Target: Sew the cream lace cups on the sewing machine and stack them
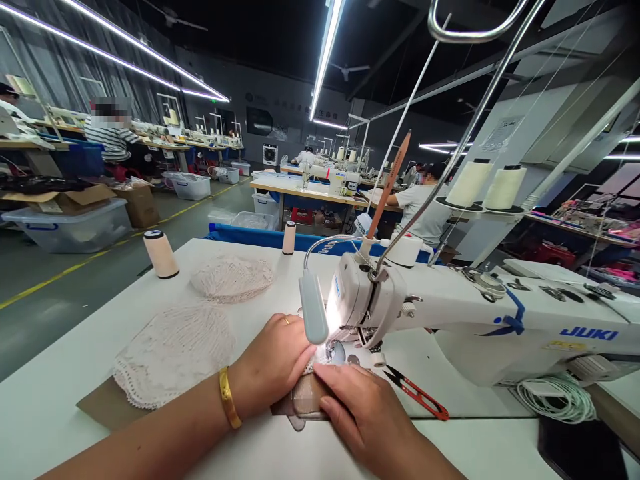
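A small edge of white lace fabric (309, 367) shows in the bright light under the head of the white sewing machine (353, 290). My left hand (280, 353), with a ring and a gold bangle, is closed over the fabric left of the needle area. From the right, my right hand (363, 407) pinches the same fabric, its thumb tucked below the fingers. Both hands hide most of the fabric. Between them a brownish taped surface (306, 395) lies at the front of the machine bed. Red-handled thread snips (417, 393) rest beside my right hand.
Two white lace pieces (175, 353) (233, 277) lie on the left, the nearer partly over brown card (107, 403). Thread cones (161, 255) (289, 239) stand at the far edge. A grey lamp (313, 307) hangs above my hands. A coiled cable (555, 397) lies right.
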